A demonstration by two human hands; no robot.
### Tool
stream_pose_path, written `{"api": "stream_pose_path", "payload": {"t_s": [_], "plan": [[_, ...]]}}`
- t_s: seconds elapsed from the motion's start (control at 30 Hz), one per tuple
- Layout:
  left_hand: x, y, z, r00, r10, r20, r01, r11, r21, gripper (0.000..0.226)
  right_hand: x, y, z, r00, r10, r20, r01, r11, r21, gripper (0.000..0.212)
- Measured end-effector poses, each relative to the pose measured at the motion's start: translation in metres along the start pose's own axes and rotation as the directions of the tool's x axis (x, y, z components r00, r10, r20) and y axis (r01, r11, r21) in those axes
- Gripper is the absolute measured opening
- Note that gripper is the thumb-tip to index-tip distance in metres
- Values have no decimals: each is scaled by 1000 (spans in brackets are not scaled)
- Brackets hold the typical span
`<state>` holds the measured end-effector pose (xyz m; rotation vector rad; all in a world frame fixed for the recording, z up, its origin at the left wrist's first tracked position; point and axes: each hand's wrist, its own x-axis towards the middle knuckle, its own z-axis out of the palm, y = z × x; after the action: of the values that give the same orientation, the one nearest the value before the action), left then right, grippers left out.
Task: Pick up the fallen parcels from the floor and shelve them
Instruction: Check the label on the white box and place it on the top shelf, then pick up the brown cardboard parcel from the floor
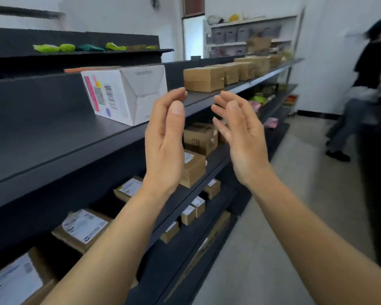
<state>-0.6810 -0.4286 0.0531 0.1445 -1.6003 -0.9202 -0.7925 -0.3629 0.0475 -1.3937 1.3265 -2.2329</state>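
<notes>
My left hand (165,137) and my right hand (240,133) are raised in front of the dark shelf (53,146), palms facing each other, fingers apart, holding nothing. Just left of my left hand a white parcel (125,93) with a barcode label stands on the shelf. A brown cardboard parcel (204,79) heads a row of brown boxes further along the same shelf, beyond my fingertips. No parcel on the floor is in view.
Lower shelves hold several labelled brown boxes (84,227). Green bags (51,47) lie on the top shelf. A grey floor aisle (284,216) runs on the right. A person in dark clothes (365,89) stands at the far right. A white rack (251,34) is at the back.
</notes>
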Motion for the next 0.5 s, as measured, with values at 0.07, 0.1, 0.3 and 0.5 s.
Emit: {"api": "stream_pose_path", "payload": {"t_s": [0.07,0.1,0.3,0.5], "plan": [[-16,11,-7,997,-28,72,35,994,-102,40,-30,-15,5,996,1,-88,-4,999,-36,27],[-23,17,-7,993,-51,108,67,986,-154,39,-45,-24,5,992,4,-130,-13,998,-62,29],[-80,62,29,945,-58,322,184,909,-375,41,-135,-95,-26,924,-52,-378,-67,953,-296,26],[-163,125,72,860,-74,505,361,788,-498,37,-239,-160,-70,829,-83,-554,-193,885,-423,30]]}}
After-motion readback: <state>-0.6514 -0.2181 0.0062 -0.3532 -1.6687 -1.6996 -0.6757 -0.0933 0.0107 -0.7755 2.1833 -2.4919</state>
